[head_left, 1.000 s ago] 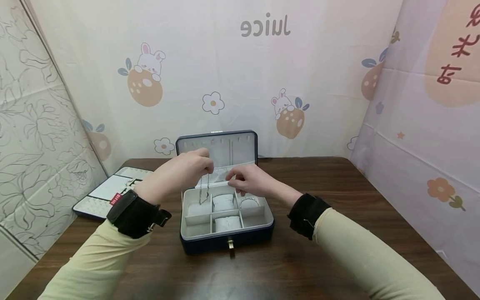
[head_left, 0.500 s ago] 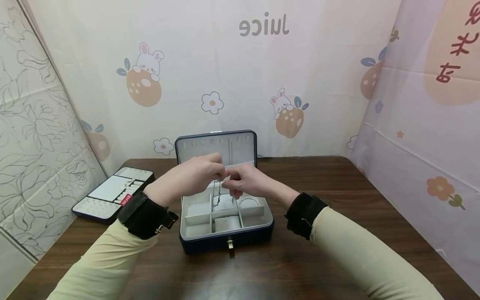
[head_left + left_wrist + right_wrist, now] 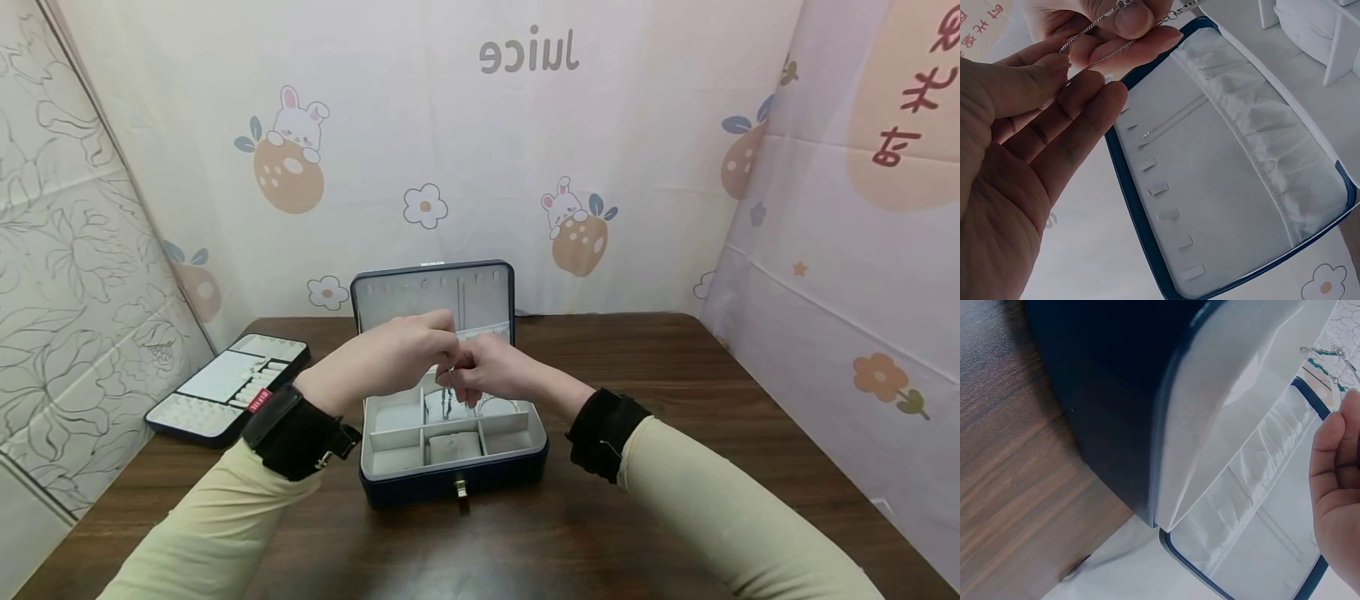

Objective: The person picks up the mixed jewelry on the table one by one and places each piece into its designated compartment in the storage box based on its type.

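Observation:
My left hand (image 3: 405, 354) pinches one end of a thin silver chain bracelet (image 3: 447, 404) between thumb and forefinger. My right hand (image 3: 491, 367) meets it from the right and pinches the same chain, as the left wrist view shows, with small links (image 3: 1124, 3) at its thumb. Teal beads (image 3: 1317, 364) on the bracelet show in the right wrist view. The bracelet dangles over the open jewelry box (image 3: 453, 479), above its rear middle compartment. Both hands are in front of the upright lid (image 3: 480, 292). The fingertips partly hide the chain's ends.
White cushions (image 3: 453, 447) fill some of the box's compartments. A bangle (image 3: 501, 405) lies in the rear right one. Inside the lid, a thin necklace (image 3: 1175, 115) hangs above a gathered pocket (image 3: 1241, 119). A jewelry tray (image 3: 197, 418) lies at the left of the wooden table (image 3: 630, 367).
My left hand has moved right with the dangling bracelet until it met my right hand. My right hand has shifted slightly left and now grips the chain too.

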Demonstrator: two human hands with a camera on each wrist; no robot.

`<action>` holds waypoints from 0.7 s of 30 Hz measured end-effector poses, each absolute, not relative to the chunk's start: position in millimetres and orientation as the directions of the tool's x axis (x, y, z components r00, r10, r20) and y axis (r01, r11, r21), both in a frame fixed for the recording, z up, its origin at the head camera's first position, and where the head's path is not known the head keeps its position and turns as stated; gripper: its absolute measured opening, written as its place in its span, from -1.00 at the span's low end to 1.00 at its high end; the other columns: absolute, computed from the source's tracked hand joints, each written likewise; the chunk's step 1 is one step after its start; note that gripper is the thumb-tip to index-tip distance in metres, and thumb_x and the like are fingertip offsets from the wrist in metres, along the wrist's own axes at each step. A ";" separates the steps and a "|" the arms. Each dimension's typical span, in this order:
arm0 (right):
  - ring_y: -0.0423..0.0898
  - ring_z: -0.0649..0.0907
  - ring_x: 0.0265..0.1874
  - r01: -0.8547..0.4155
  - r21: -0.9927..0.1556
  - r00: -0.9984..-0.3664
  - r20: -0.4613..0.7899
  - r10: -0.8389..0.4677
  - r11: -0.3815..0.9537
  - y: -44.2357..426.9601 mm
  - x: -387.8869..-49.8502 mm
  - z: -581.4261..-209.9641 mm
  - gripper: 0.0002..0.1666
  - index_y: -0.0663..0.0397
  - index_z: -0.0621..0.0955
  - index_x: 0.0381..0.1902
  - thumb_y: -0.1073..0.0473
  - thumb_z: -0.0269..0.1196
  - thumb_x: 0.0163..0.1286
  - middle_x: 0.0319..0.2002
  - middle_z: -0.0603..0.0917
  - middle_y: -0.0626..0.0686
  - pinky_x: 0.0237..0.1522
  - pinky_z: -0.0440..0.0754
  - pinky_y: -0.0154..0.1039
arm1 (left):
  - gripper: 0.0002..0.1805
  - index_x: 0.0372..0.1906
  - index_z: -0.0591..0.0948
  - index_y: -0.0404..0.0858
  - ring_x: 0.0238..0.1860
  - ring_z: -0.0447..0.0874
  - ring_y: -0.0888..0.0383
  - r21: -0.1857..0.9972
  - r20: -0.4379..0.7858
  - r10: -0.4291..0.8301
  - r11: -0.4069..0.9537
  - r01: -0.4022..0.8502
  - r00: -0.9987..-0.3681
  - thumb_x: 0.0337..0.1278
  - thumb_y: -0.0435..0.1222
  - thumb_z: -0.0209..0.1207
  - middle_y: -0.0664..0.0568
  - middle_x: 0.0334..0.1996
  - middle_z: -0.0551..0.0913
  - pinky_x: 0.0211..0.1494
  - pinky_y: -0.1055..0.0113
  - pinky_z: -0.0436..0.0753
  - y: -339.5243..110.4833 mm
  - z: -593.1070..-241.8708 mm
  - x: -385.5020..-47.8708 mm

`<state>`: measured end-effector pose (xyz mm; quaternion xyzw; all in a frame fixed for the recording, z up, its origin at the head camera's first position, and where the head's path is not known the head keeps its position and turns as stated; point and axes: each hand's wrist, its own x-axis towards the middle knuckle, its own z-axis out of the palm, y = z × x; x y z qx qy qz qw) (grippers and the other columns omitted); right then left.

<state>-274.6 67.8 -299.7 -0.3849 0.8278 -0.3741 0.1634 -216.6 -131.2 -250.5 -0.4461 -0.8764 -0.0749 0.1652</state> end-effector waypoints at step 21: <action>-0.07 0.70 -0.52 -0.497 -0.704 -0.722 0.011 -0.691 0.508 73.5 -279.3 -302.8 -0.92 0.03 0.64 -0.22 0.20 0.23 0.53 -0.46 0.68 0.12 -0.36 0.71 -0.22 | -0.80 -0.21 0.70 -0.17 -0.36 0.53 0.21 0.026 0.406 0.756 0.552 0.833 -0.513 0.27 -0.54 0.24 0.11 -0.33 0.51 -0.28 0.38 0.58 -143.6 -261.7 -219.4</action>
